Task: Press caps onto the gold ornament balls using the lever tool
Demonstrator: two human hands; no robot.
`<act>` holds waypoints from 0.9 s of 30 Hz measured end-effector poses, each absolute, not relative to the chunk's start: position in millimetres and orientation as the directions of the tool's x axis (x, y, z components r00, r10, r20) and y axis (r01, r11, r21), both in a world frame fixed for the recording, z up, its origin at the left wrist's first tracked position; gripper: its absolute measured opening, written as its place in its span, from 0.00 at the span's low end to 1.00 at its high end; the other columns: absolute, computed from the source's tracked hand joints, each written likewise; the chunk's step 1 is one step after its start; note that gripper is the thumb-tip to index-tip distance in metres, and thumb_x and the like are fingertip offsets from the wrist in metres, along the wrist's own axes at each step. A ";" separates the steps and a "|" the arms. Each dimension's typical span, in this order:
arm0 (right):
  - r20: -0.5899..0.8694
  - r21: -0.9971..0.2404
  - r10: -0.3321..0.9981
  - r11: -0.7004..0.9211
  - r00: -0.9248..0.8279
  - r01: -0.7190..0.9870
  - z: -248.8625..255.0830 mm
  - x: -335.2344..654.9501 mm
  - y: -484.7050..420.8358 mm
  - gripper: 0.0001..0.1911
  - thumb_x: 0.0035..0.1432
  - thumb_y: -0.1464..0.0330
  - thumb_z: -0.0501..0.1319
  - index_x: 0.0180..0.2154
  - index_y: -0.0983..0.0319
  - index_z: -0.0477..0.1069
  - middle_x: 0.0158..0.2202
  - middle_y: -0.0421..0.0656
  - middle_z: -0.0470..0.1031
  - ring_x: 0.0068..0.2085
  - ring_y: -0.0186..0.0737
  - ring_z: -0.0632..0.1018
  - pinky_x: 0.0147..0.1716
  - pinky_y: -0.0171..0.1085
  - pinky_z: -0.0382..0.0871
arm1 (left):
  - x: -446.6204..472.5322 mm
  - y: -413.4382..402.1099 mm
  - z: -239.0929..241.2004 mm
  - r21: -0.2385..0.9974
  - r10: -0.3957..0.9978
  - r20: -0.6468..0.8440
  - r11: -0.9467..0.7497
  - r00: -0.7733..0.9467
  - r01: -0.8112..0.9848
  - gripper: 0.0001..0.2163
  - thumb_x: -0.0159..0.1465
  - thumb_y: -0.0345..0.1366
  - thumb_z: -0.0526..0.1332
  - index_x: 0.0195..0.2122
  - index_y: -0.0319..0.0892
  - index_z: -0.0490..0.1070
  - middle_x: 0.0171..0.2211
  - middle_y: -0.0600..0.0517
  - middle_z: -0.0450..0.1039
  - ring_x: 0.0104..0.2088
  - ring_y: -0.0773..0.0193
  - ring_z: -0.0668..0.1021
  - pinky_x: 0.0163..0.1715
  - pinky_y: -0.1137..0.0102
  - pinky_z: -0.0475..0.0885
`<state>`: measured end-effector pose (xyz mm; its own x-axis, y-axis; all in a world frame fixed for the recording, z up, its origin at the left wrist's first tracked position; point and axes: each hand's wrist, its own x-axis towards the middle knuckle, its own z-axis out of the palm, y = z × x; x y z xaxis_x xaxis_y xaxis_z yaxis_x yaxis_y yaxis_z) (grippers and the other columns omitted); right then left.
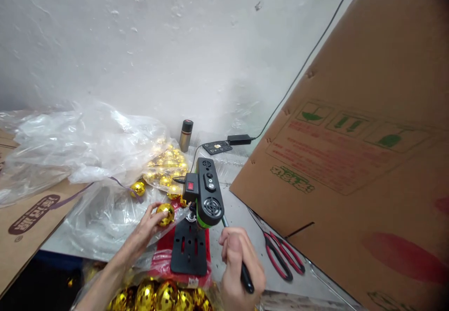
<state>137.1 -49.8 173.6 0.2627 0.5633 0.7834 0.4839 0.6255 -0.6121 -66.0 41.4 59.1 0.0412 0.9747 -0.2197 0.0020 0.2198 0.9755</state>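
Between the fingers of my left hand [149,227] is a small gold mirrored ball [165,214], left of a black bench machine. This machine [209,191] has round vents and a red switch, and stands on a slotted black base plate [189,250]. My right hand [242,259] is wrapped round a black handle [247,277]. A metal rod runs from that handle toward the machine's right side; whether they join I cannot tell. Under the base plate lies a red sheet [164,245]. Several more gold balls [164,296] fill a clear bag at the near edge.
Red-handled scissors [282,255] lie right of my right hand, beside a big cardboard box [333,152]. Clear plastic bags [87,142] and gold balls [168,163] spread at the left. A dark can [186,135] and a power adapter [240,139] stand near the wall.
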 end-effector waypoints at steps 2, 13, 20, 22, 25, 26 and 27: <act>0.771 -0.629 0.572 0.613 0.282 0.478 181.6 135.7 -48.2 0.18 0.76 0.75 0.53 0.30 0.58 0.65 0.26 0.36 0.65 0.28 0.31 0.71 0.27 0.31 0.64 | -53.2 22.8 50.6 0.956 0.966 -0.241 0.252 0.092 -0.148 0.29 0.60 0.57 0.71 0.54 0.45 0.67 0.46 0.45 0.86 0.46 0.50 0.89 0.51 0.53 0.83; 0.769 -0.619 0.600 0.615 0.219 0.489 171.4 140.7 -56.3 0.16 0.76 0.76 0.52 0.33 0.58 0.65 0.29 0.36 0.66 0.30 0.30 0.71 0.28 0.30 0.66 | -20.7 -7.5 24.6 0.725 0.932 0.308 -0.359 0.190 0.588 0.21 0.60 0.38 0.72 0.55 0.48 0.78 0.53 0.44 0.85 0.56 0.39 0.83 0.58 0.44 0.73; 0.773 -0.614 0.595 0.612 0.221 0.499 169.1 140.4 -56.2 0.16 0.75 0.77 0.52 0.33 0.58 0.66 0.28 0.36 0.65 0.30 0.31 0.72 0.28 0.31 0.66 | -15.8 -0.4 14.5 0.756 0.938 0.290 -0.347 0.191 0.555 0.22 0.62 0.39 0.72 0.58 0.48 0.76 0.53 0.44 0.86 0.55 0.41 0.84 0.59 0.45 0.73; 0.775 -0.612 0.589 0.611 0.229 0.501 169.0 140.0 -55.5 0.16 0.75 0.77 0.52 0.32 0.58 0.66 0.28 0.36 0.65 0.29 0.31 0.72 0.27 0.31 0.66 | -14.3 -0.9 11.4 0.746 0.927 0.320 -0.375 0.198 0.550 0.23 0.62 0.39 0.73 0.59 0.48 0.75 0.53 0.45 0.86 0.54 0.41 0.84 0.58 0.46 0.73; 0.772 -0.618 0.590 0.606 0.237 0.501 168.3 139.9 -55.0 0.16 0.75 0.77 0.52 0.32 0.58 0.66 0.28 0.36 0.65 0.28 0.31 0.71 0.26 0.31 0.65 | -13.7 -3.1 4.7 0.710 0.901 0.376 -0.431 0.218 0.557 0.24 0.62 0.38 0.73 0.59 0.48 0.75 0.54 0.44 0.85 0.55 0.41 0.84 0.58 0.47 0.75; 0.769 -0.621 0.593 0.604 0.239 0.500 168.1 139.8 -55.2 0.16 0.75 0.76 0.52 0.32 0.58 0.65 0.28 0.36 0.65 0.28 0.30 0.71 0.26 0.31 0.65 | -13.7 -3.8 2.4 0.690 0.889 0.394 -0.453 0.232 0.565 0.24 0.61 0.38 0.73 0.59 0.48 0.76 0.55 0.43 0.85 0.56 0.40 0.83 0.58 0.47 0.75; 0.768 -0.622 0.593 0.602 0.240 0.501 168.1 139.7 -55.4 0.17 0.75 0.76 0.52 0.32 0.58 0.65 0.28 0.36 0.65 0.27 0.30 0.71 0.26 0.31 0.65 | -13.6 -4.2 0.3 0.668 0.878 0.409 -0.475 0.251 0.573 0.24 0.61 0.37 0.73 0.59 0.48 0.76 0.55 0.43 0.84 0.57 0.39 0.83 0.58 0.46 0.75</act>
<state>139.7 -55.4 168.1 0.2403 0.5932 0.7683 0.5010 0.6021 -0.6216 -13.6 -4.2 0.3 0.2505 0.8777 0.4086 0.5731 -0.4746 0.6681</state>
